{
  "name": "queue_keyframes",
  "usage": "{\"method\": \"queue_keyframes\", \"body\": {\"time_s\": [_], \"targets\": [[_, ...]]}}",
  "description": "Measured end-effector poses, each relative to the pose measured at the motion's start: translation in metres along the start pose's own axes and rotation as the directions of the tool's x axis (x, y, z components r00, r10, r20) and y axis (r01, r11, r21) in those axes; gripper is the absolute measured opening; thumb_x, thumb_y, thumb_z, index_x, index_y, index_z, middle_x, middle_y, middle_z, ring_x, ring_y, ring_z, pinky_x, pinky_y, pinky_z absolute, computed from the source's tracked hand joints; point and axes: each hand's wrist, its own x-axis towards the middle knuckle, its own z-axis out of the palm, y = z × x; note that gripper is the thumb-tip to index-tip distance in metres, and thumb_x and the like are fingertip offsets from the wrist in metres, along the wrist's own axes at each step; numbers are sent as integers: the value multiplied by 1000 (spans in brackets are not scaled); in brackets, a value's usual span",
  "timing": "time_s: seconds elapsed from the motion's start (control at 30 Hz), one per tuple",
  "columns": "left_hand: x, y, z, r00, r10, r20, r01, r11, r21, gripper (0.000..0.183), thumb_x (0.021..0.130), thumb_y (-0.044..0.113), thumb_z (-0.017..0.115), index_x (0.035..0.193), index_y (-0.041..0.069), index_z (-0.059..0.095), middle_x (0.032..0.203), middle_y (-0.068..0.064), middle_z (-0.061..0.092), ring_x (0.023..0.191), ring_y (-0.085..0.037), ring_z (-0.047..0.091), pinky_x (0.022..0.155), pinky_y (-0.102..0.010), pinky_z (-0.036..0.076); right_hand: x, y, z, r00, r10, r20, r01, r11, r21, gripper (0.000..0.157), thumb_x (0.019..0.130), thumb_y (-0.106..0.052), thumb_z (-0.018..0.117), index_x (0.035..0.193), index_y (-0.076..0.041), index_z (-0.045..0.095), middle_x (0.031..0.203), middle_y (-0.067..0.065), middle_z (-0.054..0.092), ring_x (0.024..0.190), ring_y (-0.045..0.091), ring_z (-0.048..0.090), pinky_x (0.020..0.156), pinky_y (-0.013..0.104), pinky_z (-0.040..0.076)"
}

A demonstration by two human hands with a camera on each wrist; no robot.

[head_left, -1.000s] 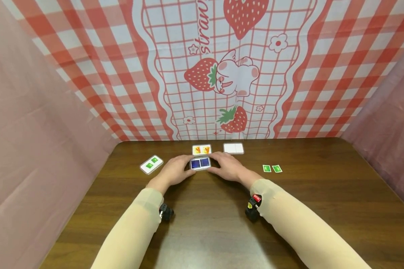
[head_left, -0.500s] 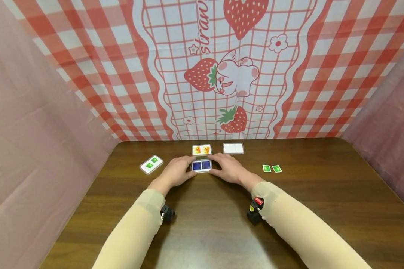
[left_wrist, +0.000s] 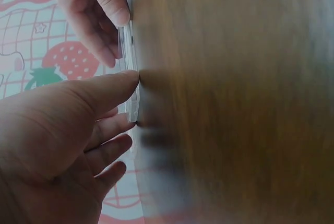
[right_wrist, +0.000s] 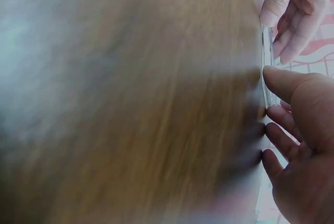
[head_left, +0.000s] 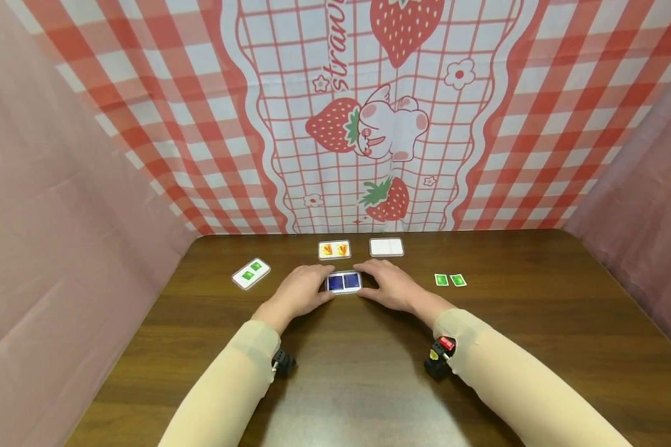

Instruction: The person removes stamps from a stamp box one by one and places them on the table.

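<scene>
A flat, clear-edged card with two dark blue squares point(head_left: 343, 282) lies low at the table between both hands. My left hand point(head_left: 299, 292) grips its left end, thumb at the near edge and fingers at the far edge. At the right end, my right hand point(head_left: 394, 285) holds it the same way. The left wrist view shows the card's thin transparent edge point(left_wrist: 133, 110) from the side, with the left thumb against it. In the right wrist view the right thumb point(right_wrist: 279, 79) touches that edge too. Whether the card rests fully on the table is unclear.
Behind it lie a card with two orange pictures point(head_left: 334, 250) and a blank white card point(head_left: 386, 247). A tilted card with two green squares point(head_left: 251, 274) is on the left. Two loose green squares point(head_left: 450, 280) sit right on the brown table point(head_left: 346, 372). A strawberry-print curtain point(head_left: 391, 124) hangs behind.
Both hands have drawn the blue-square card toward me and slightly right, widening the space between it and the orange-picture card. The other cards stay put.
</scene>
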Motion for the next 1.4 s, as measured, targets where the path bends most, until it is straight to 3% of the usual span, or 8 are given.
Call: {"method": "queue_keyframes", "body": {"time_s": [0.27,0.43,0.7,1.13,1.4], "targets": [[-3,13,5,999,46,-4,-46,998,-45,63,105,29,80,158,4,58,153,-15,65,141,-33,62,119,-49,48,-28,-23,-27,999,-30,23,30,1000,-8,60,105,-39,78,151,-3,64,143,20,68,132,40,62,110,58,51],[-4,25,6,997,73,-3,-74,996,-48,62,104,30,81,157,4,59,152,-15,65,139,-33,63,118,-48,48,-41,-16,-27,999,-43,2,43,999,-32,60,103,-40,81,149,-4,66,138,16,69,127,37,65,104,57,55],[-6,40,11,994,112,-2,-112,993,-27,61,104,32,81,156,6,61,147,-12,69,133,-29,67,112,-46,53,-63,-48,-55,998,33,53,-33,999,-10,59,100,-26,85,149,0,65,141,19,69,131,39,64,109,60,52],[-10,60,14,984,174,-31,-175,985,-17,55,101,30,85,147,6,68,137,-9,74,123,-26,70,109,-44,54,-88,-54,-63,998,51,49,-50,998,-27,55,99,-23,86,147,-1,67,139,16,70,130,37,65,108,59,53],[-11,65,17,984,174,-27,-175,982,-65,57,101,29,85,150,7,66,143,-10,71,130,-28,67,111,-45,53,-95,-52,-65,997,63,33,-63,998,2,55,98,-22,88,145,-2,69,137,15,71,129,37,66,106,59,54]]}}
